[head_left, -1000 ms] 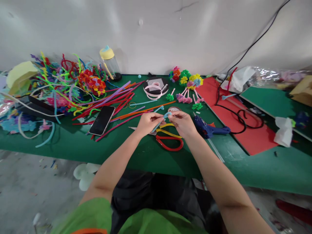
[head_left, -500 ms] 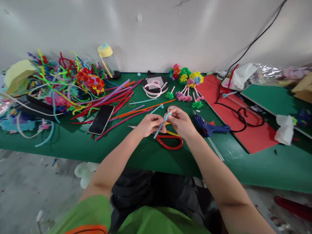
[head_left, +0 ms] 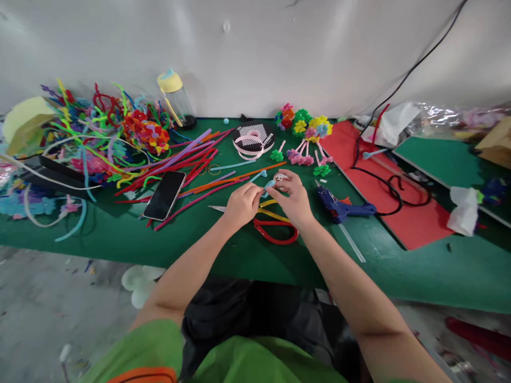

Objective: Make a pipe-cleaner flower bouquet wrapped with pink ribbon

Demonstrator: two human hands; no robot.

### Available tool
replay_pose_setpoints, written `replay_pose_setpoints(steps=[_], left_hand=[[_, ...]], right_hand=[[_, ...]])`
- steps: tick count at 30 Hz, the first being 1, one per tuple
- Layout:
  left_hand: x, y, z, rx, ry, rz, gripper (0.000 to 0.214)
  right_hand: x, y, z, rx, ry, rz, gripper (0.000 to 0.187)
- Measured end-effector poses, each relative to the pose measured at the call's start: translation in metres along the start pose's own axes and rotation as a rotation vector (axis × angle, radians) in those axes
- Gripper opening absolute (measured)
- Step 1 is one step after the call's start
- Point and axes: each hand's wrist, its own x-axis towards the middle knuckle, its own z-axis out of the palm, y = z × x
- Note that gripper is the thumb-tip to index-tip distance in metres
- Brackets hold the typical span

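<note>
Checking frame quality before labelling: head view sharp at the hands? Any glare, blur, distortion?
Head view: left hand, right hand and the pipe cleaner they pinch are fairly sharp. Head view: light soft and even, no harsh glare, phone screen just dim sheen. Head view: corners smear, and the table edge bows from the wide lens.

Scissors (head_left: pixel 275 231) lie mid-table (head_left: pixel 120 234) near the front edge, with the glue gun (head_left: pixel 339 208) to their right and the phone (head_left: pixel 164 194) to their left. Pipe cleaners (head_left: pixel 99 133) fill the back left corner, the bottle (head_left: pixel 175 101) just right of them. The reel (head_left: pixel 254 137) and flowers (head_left: pixel 305 127) sit by the back edge.
</note>
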Motion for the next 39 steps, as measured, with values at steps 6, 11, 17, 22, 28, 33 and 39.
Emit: replay_pose_setpoints(steps=[6,11,17,22,28,33,39], left_hand=[[-0.001,-0.001,0.000,0.272,0.060,0.275,0.015],[-0.001,0.001,0.000,0.090,-0.004,0.099,0.018],[0.008,0.008,-0.009,-0.523,-0.181,-0.468,0.021],[0.013,0.007,-0.012,-1.105,-0.334,-0.940,0.019],[0.013,0.003,-0.010,-1.501,-0.442,-1.123,0.021],[0.015,0.005,-0.014,-1.583,-0.574,-1.103,0.021],[0.013,0.007,-0.012,-1.231,-0.420,-0.996,0.023]], right_hand=[[-0.001,0.002,0.002,0.018,0.019,0.003,0.009],[-0.002,0.003,0.001,0.049,0.022,-0.029,0.008],[-0.003,0.000,-0.001,0.149,-0.010,-0.094,0.005],[-0.004,-0.002,-0.002,0.229,-0.041,-0.192,0.004],[-0.004,-0.003,-0.004,0.231,-0.090,-0.352,0.006],[-0.004,-0.003,-0.007,0.163,-0.202,-0.422,0.005],[-0.006,-0.003,-0.001,0.067,-0.071,-0.380,0.004]])
